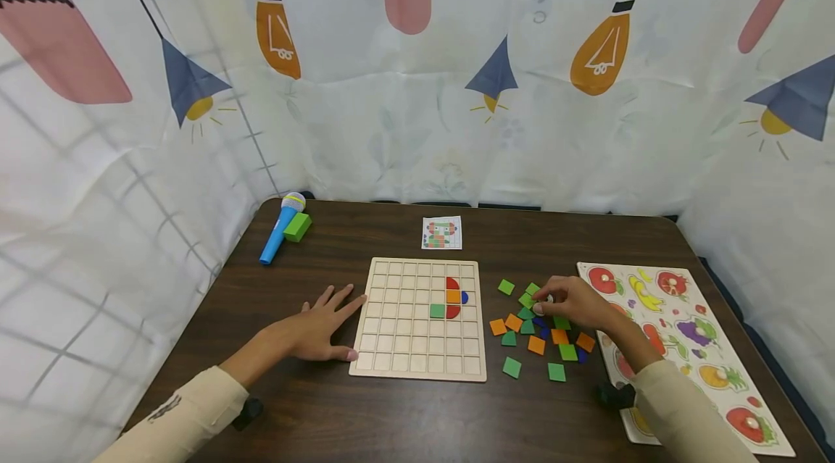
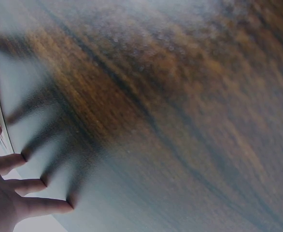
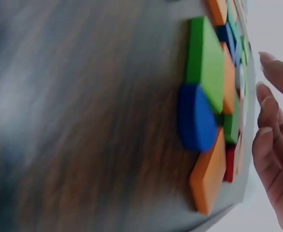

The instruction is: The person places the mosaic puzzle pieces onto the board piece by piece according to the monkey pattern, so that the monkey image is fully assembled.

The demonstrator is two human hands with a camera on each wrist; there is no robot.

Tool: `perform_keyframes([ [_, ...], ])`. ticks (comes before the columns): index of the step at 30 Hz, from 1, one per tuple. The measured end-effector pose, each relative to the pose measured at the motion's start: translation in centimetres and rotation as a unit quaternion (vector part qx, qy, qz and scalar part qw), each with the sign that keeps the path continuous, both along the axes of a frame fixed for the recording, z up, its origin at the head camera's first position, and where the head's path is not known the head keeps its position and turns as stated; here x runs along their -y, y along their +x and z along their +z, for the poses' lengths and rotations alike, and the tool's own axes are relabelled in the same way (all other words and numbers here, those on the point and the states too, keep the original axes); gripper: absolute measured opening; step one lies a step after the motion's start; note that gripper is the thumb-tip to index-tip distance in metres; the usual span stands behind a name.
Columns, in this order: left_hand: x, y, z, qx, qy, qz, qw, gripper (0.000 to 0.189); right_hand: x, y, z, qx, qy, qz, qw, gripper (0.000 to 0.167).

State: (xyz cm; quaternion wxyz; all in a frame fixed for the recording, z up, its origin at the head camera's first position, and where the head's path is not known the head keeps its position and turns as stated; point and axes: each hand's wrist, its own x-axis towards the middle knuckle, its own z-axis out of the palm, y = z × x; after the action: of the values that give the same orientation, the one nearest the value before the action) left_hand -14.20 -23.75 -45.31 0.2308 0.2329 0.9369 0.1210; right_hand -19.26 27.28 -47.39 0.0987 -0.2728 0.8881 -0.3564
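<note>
My left hand (image 1: 317, 329) lies with fingers spread at the left edge of a pale wooden grid board (image 1: 398, 318), thumb and a fingertip touching its rim. On the board sit an orange square (image 1: 453, 296), a dark green square (image 1: 437, 311), a blue half-round piece (image 1: 464, 297) and two red half-round pieces (image 1: 452, 282). Over a loose spread of coloured pieces, my right hand (image 1: 574, 301) hovers with bent fingers. The right wrist view shows no piece between its fingertips (image 3: 264, 133). Below them lie a light green square (image 3: 209, 67) and a blue rounded piece (image 3: 197, 117).
A small pattern card (image 1: 441, 232) lies behind the board. At the back left, a blue toy microphone (image 1: 280, 233) rests beside a green block (image 1: 297, 227). A board with fruit and vegetable pictures (image 1: 691, 347) lies under the right forearm. Printed curtains (image 1: 404, 130) hang around the dark table (image 1: 313, 405).
</note>
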Motion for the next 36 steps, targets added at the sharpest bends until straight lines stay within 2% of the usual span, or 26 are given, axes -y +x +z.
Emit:
perform_keyframes([
  [12, 0.0, 0.0, 0.0, -0.005, 0.005, -0.001, 1.0000, 0.101, -1.1, -0.2, -0.5, 0.006, 0.034, -0.006, 0.9994, 0.010],
  [20, 0.0, 0.0, 0.2, -0.001, 0.005, -0.002, 1.0000, 0.100, -1.1, -0.5, -0.5, -0.003, 0.071, -0.001, 0.9974, 0.019],
  [25, 0.1, 0.0, 0.1, 0.000, 0.007, -0.001, 1.0000, 0.100, -0.9, -0.7, -0.3, -0.004, 0.085, 0.009, 0.9963, 0.014],
  [32, 0.1, 0.0, 0.1, 0.001, 0.007, 0.000, 1.0000, 0.101, -0.4, -0.8, 0.0, 0.025, 0.086, 0.027, 0.9956, 0.010],
  [36, 0.0, 0.1, 0.2, 0.003, 0.008, 0.001, 1.0000, 0.100, 0.1, -0.5, 0.5, 0.035, 0.074, 0.036, 0.9960, 0.023],
])
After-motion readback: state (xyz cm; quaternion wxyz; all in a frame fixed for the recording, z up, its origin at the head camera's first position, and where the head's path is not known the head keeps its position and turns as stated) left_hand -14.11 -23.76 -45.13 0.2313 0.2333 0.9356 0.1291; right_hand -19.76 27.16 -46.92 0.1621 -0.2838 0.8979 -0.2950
